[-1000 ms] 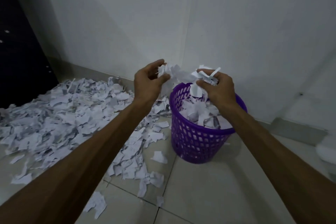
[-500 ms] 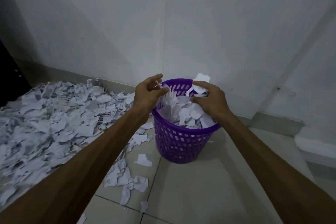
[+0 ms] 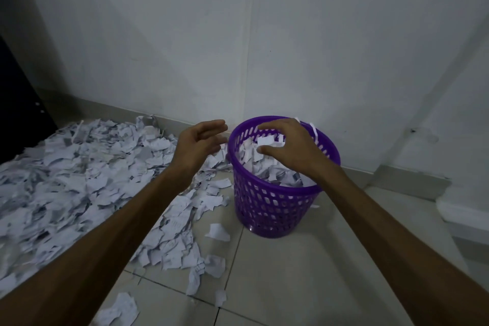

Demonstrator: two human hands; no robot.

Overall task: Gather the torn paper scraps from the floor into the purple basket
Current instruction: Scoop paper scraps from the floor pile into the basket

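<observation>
The purple basket [image 3: 275, 209] stands upright on the tiled floor near the wall corner, filled close to its rim with white paper scraps [image 3: 248, 159]. My right hand [image 3: 288, 145] hovers over the basket's mouth, fingers spread and relaxed, holding nothing. My left hand [image 3: 197, 144] is just left of the rim, fingers extended and empty. A large heap of torn paper scraps [image 3: 79, 180] covers the floor to the left.
White walls meet in a corner behind the basket. A dark door or cabinet [image 3: 18, 103] stands at the far left. Loose scraps [image 3: 217, 231] trail across the tiles in front of the basket. A white object [image 3: 463, 209] lies at the right by the skirting.
Both hands held a bundle of scraps above the basket, lowered it in and let go. The left hand has drawn back to the left of the rim; both are now empty.
</observation>
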